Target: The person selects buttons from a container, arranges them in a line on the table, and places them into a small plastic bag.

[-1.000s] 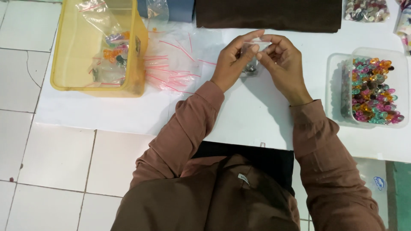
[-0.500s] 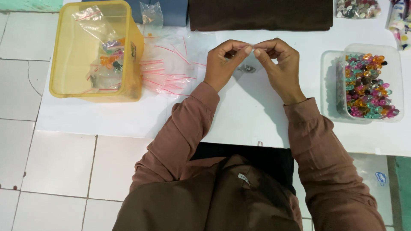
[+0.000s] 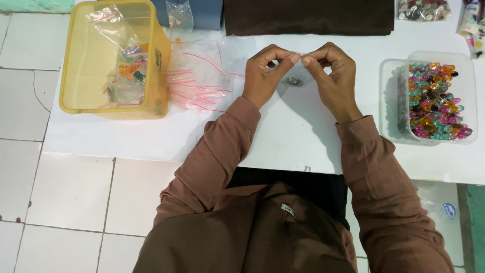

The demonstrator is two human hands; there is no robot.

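Two hands meet above the white counter (image 3: 303, 136), which serves as the landmark for everything else. Largest on it is the yellow plastic bin (image 3: 76, 65) at its left end, holding a few filled clear bags with coloured pieces inside; those look like finished packs, and they are few. Along the counter's far edge lies a dark brown cloth (image 3: 308, 15). At the counter's right end stands a clear plastic tub (image 3: 470, 76) piled with multicoloured gem-like beads (image 3: 434, 101), still heaped high, so by my judgement most of the packing remains. Between the bin and the counter's middle lies a loose spread of empty small zip bags (image 3: 202, 76) with pink seal strips, many still unused.

Over the middle of the counter, the left hand (image 3: 265, 76) and right hand (image 3: 333, 76) each pinch, thumb to forefinger, the top edge of one small clear bag (image 3: 299, 56) held taut between them; the bag itself is barely visible. Just below the fingertips a small dark cluster (image 3: 293, 81) shows, though I cannot tell whether it sits inside the bag or on the counter. The pinch along the top suggests sealing is in hand.
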